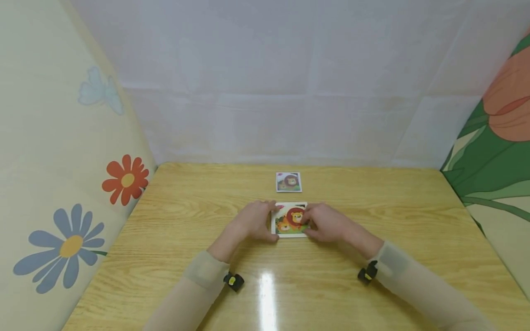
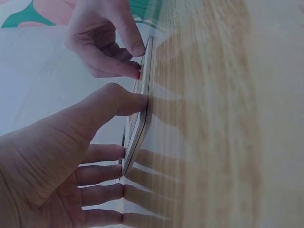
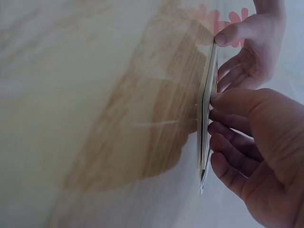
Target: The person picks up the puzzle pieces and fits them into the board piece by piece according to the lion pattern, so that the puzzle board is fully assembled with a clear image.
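A square board with a lion picture (image 1: 290, 225) and a white border lies flat on the table. It looks layered from the side in the wrist views. My left hand (image 1: 252, 222) is at its left side, thumb at the near corner and straight, spread fingers towards the far corner. At the right side my right hand (image 1: 329, 223) holds the board with curled fingers, the thumb on its near part. Whether a separate piece lies under those fingertips is hidden. Beyond the board lies a smaller card (image 1: 288, 182) with a similar lion picture.
The wood-grain table (image 1: 186, 197) meets a white cloth backdrop (image 1: 256, 124). Flower-patterned panels stand at both sides, with a red flower (image 1: 127, 179) at left. Black wrist straps (image 1: 234, 281) sit at both sleeve ends.
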Demonstrator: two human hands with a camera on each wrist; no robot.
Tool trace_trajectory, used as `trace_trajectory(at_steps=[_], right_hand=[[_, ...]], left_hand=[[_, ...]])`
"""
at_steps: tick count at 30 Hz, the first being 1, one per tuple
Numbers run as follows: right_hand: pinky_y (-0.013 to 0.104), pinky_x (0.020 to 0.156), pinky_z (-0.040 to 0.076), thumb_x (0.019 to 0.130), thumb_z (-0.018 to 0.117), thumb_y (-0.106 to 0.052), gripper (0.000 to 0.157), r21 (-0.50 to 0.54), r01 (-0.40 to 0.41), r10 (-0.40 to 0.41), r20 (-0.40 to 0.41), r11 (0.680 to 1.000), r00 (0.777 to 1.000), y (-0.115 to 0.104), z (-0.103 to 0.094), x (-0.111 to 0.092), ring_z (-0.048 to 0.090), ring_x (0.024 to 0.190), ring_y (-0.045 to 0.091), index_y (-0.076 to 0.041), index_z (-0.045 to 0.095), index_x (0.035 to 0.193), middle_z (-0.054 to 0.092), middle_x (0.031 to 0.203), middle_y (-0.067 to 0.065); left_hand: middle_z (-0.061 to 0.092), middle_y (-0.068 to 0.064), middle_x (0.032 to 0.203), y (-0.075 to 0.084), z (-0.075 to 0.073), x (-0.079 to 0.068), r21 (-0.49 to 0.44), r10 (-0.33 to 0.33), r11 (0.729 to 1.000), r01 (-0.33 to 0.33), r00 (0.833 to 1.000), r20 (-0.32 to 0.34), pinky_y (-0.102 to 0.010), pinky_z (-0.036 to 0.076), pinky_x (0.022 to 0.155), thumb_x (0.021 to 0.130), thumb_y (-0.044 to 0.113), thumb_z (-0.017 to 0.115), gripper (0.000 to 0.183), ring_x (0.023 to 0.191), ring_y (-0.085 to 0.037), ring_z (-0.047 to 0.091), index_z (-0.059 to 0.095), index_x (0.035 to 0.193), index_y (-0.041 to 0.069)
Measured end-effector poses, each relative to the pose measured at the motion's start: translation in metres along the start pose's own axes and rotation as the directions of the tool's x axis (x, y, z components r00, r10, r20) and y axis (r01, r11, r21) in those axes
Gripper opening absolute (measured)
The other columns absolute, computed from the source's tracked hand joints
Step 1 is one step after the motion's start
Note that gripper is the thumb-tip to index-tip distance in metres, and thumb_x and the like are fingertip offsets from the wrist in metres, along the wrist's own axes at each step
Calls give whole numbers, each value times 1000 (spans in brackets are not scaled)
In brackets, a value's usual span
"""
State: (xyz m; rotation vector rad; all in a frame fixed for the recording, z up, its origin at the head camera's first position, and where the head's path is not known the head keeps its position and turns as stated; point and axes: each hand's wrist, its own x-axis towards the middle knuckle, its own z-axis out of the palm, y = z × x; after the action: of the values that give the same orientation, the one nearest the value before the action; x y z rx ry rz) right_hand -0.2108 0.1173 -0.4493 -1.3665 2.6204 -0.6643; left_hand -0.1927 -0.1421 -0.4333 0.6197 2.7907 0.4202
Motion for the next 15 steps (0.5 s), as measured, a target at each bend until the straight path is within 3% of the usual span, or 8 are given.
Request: trace_trajectory(at_steps=[9, 15], right_hand=[[21, 74, 58, 89, 82, -13, 15, -33, -36, 36, 4, 999, 999, -2, 1, -3, 66, 80, 9, -5, 81, 101, 76, 101, 8], [22, 72, 56, 90, 82, -19, 16, -48, -91, 91, -7, 995, 996, -2, -1, -5, 62, 77, 5, -11, 82, 103, 75, 99, 2]], left_hand=[[56, -21, 158, 1, 3, 1, 9, 13, 1000, -13, 1000, 8, -54, 52, 115, 74, 43, 94, 93, 137, -45, 60, 56, 152, 8], [53, -21, 160, -1, 5, 2, 9, 27, 1000, -27, 1000, 7, -54, 50, 116, 74, 43, 93, 96, 139, -45, 59, 53, 156, 10]])
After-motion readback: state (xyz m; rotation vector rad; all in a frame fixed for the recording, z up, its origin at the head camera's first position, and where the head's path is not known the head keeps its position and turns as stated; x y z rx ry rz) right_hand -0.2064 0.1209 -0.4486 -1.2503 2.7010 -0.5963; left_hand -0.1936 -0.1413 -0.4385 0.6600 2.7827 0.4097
